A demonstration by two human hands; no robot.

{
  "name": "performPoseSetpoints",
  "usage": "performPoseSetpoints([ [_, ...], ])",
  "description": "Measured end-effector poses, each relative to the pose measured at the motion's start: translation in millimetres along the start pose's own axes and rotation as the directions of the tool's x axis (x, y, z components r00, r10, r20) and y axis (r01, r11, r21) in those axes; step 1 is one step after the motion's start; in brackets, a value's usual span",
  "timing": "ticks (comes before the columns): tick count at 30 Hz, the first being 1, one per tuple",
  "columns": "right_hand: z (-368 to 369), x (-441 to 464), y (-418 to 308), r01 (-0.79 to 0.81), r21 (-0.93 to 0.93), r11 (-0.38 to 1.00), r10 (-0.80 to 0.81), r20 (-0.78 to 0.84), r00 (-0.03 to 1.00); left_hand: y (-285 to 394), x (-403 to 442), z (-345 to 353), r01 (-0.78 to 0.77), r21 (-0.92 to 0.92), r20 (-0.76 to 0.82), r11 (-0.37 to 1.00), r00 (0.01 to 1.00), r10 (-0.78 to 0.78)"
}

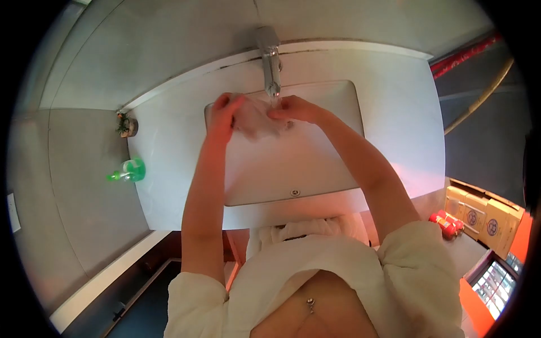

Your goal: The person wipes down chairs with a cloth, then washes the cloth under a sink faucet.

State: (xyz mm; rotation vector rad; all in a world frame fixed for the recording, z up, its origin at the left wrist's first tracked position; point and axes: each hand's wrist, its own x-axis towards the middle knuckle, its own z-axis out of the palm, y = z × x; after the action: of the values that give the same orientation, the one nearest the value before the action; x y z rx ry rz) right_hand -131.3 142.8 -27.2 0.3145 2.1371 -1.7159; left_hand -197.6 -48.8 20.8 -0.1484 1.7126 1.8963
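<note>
A pale, wet-looking cloth (258,119) is stretched between my hands above the white sink (282,180). My left hand (226,115) grips its left side, fingers bent around the fabric. At the opposite side, my right hand (301,109) pinches the cloth's edge, right under the spout of the chrome faucet (271,67). Water seems to run from the spout onto the cloth near my right fingers. The cloth is slightly blurred, and part of my left fingers is hidden by it.
On the counter's left stand a green soap bottle (134,169) and a small potted plant (127,125). A grey wall rises behind the faucet. Red fire extinguishers (446,224) and cardboard boxes (483,217) are at the lower right, beyond the counter (403,129).
</note>
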Motion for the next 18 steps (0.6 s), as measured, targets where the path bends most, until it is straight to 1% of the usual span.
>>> performPoseSetpoints([
  [2,-2,-3,2,-0.008,-0.143,0.990,0.029,0.148,0.988,7,7,-22,-0.046,-0.010,0.045,0.999,0.998,0.046],
  [3,-4,-4,4,-0.015,-0.134,0.991,0.034,0.143,0.989,7,5,-26,-0.037,-0.003,0.052,0.999,0.998,0.037],
  [4,-6,-4,5,0.023,0.043,0.999,-0.027,0.096,0.995,13,0,-26,-0.038,-0.010,0.037,0.999,0.999,0.038],
  [5,-6,-6,5,0.069,0.215,0.974,-0.079,0.040,0.996,15,-4,-26,-0.039,-0.018,0.019,0.999,0.999,0.039],
  [6,-7,-7,6,0.067,0.216,0.974,-0.078,0.039,0.996,12,-3,-27,-0.037,-0.018,0.021,0.999,0.999,0.037],
  [8,-14,-13,0,0.026,0.396,0.918,0.017,-0.106,0.994,4,3,-26,-0.029,-0.013,0.127,0.999,0.991,0.031],
  [9,-19,-18,-2,0.027,0.393,0.919,0.018,-0.111,0.994,-2,7,-22,-0.030,-0.015,0.132,0.999,0.991,0.032],
  [11,-35,-33,-1,0.061,0.531,0.845,0.045,-0.186,0.982,-15,11,-1,-0.060,-0.167,0.160,0.984,0.983,0.088],
  [12,-44,-42,-2,0.062,0.527,0.848,0.048,-0.192,0.980,-18,13,7,-0.059,-0.172,0.166,0.983,0.982,0.088],
  [14,-63,-58,-3,0.067,0.418,0.906,0.063,-0.288,0.956,-24,16,19,0.026,-0.029,0.271,0.999,0.962,-0.017],
  [15,-70,-55,11,0.177,0.393,0.902,-0.025,-0.362,0.932,-26,16,23,0.035,-0.011,0.306,0.999,0.952,-0.030],
  [16,-74,-59,12,0.179,0.385,0.905,-0.031,-0.361,0.932,-23,12,28,0.029,-0.019,0.306,0.999,0.952,-0.022],
  [17,-76,-64,13,0.086,0.251,0.964,0.008,-0.351,0.936,-18,9,31,0.014,-0.001,0.300,1.000,0.954,-0.013],
  [18,-75,-66,15,-0.010,0.112,0.994,0.048,-0.345,0.937,-15,4,31,0.001,0.018,0.290,1.000,0.957,-0.006],
])
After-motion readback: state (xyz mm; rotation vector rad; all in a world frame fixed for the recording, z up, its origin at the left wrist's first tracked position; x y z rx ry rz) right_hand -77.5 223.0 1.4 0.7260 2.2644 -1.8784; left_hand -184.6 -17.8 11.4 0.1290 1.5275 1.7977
